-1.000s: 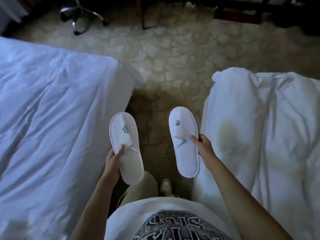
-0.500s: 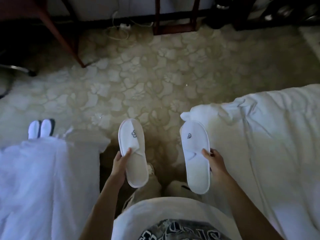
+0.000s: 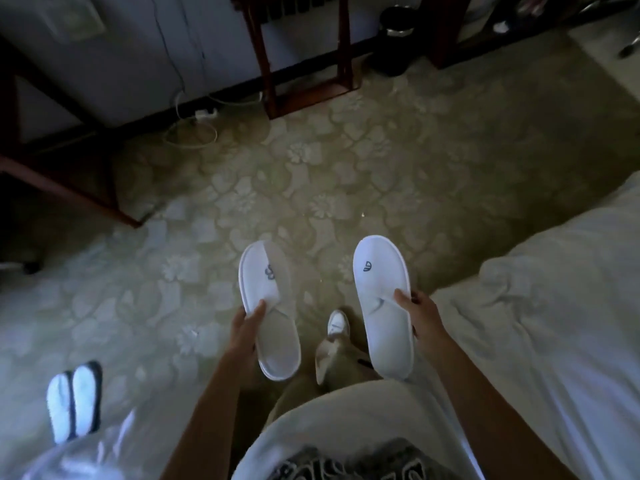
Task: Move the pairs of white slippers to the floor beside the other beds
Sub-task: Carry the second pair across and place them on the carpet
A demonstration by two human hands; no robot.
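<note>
head view, looking down at patterned carpet (image 3: pixel 311 188). left hand (image 3: pixel 244 327) clasped on one white slipper (image 3: pixel 268 306), thumb across its strap, toe pointing away from the body. right hand (image 3: pixel 417 317) gripping the second white slipper (image 3: pixel 382 303) along its outer edge, thumb on top. both slippers held in the air above the carpet, side by side but apart, a shoed foot (image 3: pixel 337 323) visible on the carpet between them. bed with rumpled white bedding (image 3: pixel 540 306) just right of the right-hand slipper. another pair of white slippers (image 3: pixel 74 401) lying together on the carpet well to the left of the held ones, beside a corner of pale bedding (image 3: pixel 86 455). dark wooden furniture legs (image 3: pixel 304 57) and white cables (image 3: pixel 194 126) at the carpet's far edge.
</note>
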